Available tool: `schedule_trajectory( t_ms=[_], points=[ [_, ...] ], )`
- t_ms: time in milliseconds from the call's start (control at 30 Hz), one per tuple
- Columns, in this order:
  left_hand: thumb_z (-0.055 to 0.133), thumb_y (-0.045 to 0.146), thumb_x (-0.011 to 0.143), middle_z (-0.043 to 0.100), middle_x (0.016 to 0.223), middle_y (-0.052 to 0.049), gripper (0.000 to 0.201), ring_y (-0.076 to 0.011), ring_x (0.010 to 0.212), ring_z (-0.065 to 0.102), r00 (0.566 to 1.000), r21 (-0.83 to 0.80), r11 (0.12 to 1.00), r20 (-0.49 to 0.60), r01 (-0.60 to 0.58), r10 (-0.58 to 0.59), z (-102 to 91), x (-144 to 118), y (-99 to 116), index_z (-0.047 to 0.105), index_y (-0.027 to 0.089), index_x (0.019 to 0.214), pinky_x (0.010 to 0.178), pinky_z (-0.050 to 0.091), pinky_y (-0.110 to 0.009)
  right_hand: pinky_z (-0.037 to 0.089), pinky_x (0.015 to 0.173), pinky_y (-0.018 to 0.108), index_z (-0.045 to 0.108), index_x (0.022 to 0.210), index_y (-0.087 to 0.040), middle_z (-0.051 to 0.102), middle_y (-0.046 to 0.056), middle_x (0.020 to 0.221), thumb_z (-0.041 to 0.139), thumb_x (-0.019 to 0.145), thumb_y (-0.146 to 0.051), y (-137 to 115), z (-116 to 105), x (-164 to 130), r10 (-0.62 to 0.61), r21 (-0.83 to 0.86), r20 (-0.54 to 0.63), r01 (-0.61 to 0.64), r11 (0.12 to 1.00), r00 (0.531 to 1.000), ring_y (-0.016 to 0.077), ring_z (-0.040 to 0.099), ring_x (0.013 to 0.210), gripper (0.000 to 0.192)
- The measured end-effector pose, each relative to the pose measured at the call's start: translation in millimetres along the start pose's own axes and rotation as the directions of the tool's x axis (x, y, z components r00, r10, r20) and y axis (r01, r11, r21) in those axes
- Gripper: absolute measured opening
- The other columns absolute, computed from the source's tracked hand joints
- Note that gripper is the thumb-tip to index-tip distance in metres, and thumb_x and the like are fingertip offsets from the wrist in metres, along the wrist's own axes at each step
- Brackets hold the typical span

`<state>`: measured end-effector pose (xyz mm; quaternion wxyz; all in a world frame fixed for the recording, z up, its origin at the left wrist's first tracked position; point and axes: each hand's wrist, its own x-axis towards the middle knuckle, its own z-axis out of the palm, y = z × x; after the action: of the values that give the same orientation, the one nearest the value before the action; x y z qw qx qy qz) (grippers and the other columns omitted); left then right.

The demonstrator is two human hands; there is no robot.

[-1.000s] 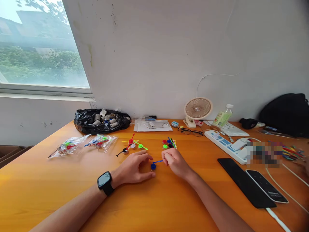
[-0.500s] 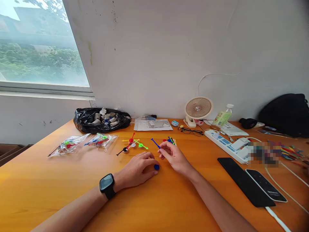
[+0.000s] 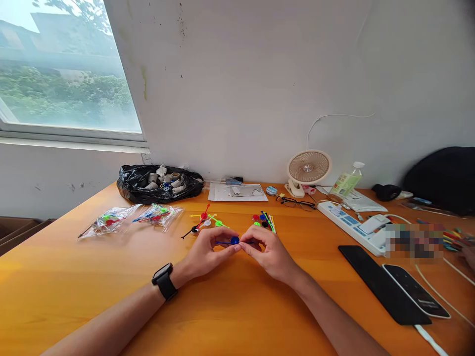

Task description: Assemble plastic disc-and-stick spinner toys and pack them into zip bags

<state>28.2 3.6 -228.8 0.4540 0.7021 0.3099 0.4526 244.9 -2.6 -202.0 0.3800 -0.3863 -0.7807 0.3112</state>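
Observation:
My left hand (image 3: 206,252) and my right hand (image 3: 267,253) meet at the middle of the orange table (image 3: 230,306), fingertips together. Between them I hold a small blue disc (image 3: 234,241) with a thin blue stick (image 3: 224,243) lying across it. My left thumb and forefinger pinch the disc, and my right fingers pinch the stick's right end. A black smartwatch (image 3: 164,280) is on my left wrist. Just behind my hands lie assembled pieces in red, yellow, green and black (image 3: 203,222), and a small pile of loose coloured discs and sticks (image 3: 264,220).
Two clear bags of coloured parts (image 3: 131,219) lie at the left, a black bag of small parts (image 3: 159,183) behind them. A fan (image 3: 308,169), glasses (image 3: 296,202), bottle (image 3: 346,182), power strip (image 3: 352,225), two phones (image 3: 397,287) and a black backpack (image 3: 443,178) fill the right side.
My left hand lifted the blue disc off the table. My right hand brought the blue stick down and in, and the two hands closed together with stick against disc.

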Motion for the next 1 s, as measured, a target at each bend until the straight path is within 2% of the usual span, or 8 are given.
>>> schedule_trajectory(
  t_ms=[133,300,533,633,767,867,933,1000],
  points=[
    [0.073,0.035,0.095,0.078,0.106,-0.010,0.025,-0.0200,0.093,0.074,0.997,0.164,0.984,-0.017,-0.073,0.077,-1.5,-1,3,0.074,0.018,0.114,0.086,0.062,-0.033,0.046,0.068,0.030,0.071,0.093,-0.023,0.065,0.004,0.089,0.061,0.101,-0.028,-2,0,-2,-0.051,-0.063,-0.012,0.050,0.997,0.999,0.0177,0.057,0.078,0.013],
    [0.070,0.027,0.097,0.079,0.105,-0.007,0.018,-0.0201,0.095,0.073,0.983,0.388,0.908,-0.033,-0.156,0.183,-5.9,0,2,0.075,0.021,0.112,0.088,0.060,-0.034,0.051,0.078,0.033,0.069,0.099,-0.024,0.066,0.005,0.094,0.056,0.103,-0.024,-1,0,-3,-0.099,-0.092,-0.034,0.095,0.991,0.995,0.0200,0.062,0.086,0.013],
    [0.070,0.024,0.096,0.079,0.095,-0.005,0.014,-0.0180,0.086,0.072,0.966,0.484,0.852,-0.050,-0.200,0.255,-10.1,1,8,0.073,0.021,0.108,0.080,0.057,-0.031,0.052,0.086,0.034,0.072,0.105,-0.026,0.068,0.005,0.101,0.055,0.104,-0.022,-6,-2,-2,-0.110,-0.001,-0.048,0.110,0.994,0.993,0.0206,0.065,0.095,0.017],
    [0.069,0.023,0.095,0.078,0.092,-0.005,0.013,-0.0180,0.083,0.071,0.964,0.487,0.848,-0.041,-0.209,0.262,-10.9,1,10,0.073,0.021,0.107,0.078,0.057,-0.031,0.053,0.085,0.034,0.073,0.103,-0.025,0.069,0.006,0.100,0.057,0.104,-0.025,-7,-2,-1,-0.072,0.042,-0.055,0.074,0.996,0.996,0.0209,0.065,0.094,0.016],
    [0.065,0.019,0.096,0.078,0.100,-0.005,0.014,-0.0191,0.091,0.072,0.965,0.481,0.845,0.005,-0.232,0.262,-10.6,0,11,0.072,0.021,0.108,0.083,0.057,-0.033,0.053,0.084,0.033,0.074,0.103,-0.025,0.068,0.006,0.100,0.057,0.103,-0.024,-4,0,-1,-0.058,0.061,-0.047,0.061,0.996,0.997,0.0200,0.065,0.093,0.017],
    [0.067,0.023,0.096,0.078,0.099,-0.006,0.013,-0.0192,0.090,0.072,0.968,0.454,0.863,0.002,-0.224,0.250,-10.2,-1,14,0.073,0.021,0.108,0.083,0.056,-0.033,0.053,0.082,0.032,0.073,0.102,-0.024,0.067,0.006,0.099,0.057,0.102,-0.024,-2,0,-2,-0.054,0.082,-0.061,0.059,0.995,0.997,0.0196,0.064,0.091,0.016],
    [0.068,0.028,0.097,0.078,0.098,-0.007,0.015,-0.0193,0.088,0.071,0.981,0.357,0.916,-0.003,-0.181,0.195,-10.0,-1,18,0.073,0.020,0.109,0.081,0.057,-0.032,0.053,0.081,0.032,0.072,0.101,-0.023,0.066,0.005,0.097,0.057,0.102,-0.024,-2,-1,-1,-0.050,0.110,-0.073,0.058,0.992,0.996,0.0193,0.063,0.089,0.015],
    [0.066,0.033,0.100,0.077,0.106,-0.009,0.019,-0.0212,0.097,0.072,0.994,0.164,0.980,0.020,-0.113,0.112,-9.8,0,22,0.073,0.019,0.111,0.086,0.058,-0.033,0.053,0.081,0.032,0.070,0.099,-0.023,0.064,0.005,0.096,0.057,0.103,-0.026,-1,-2,-1,-0.051,0.141,-0.078,0.062,0.988,0.996,0.0187,0.062,0.087,0.014]
  ],
)
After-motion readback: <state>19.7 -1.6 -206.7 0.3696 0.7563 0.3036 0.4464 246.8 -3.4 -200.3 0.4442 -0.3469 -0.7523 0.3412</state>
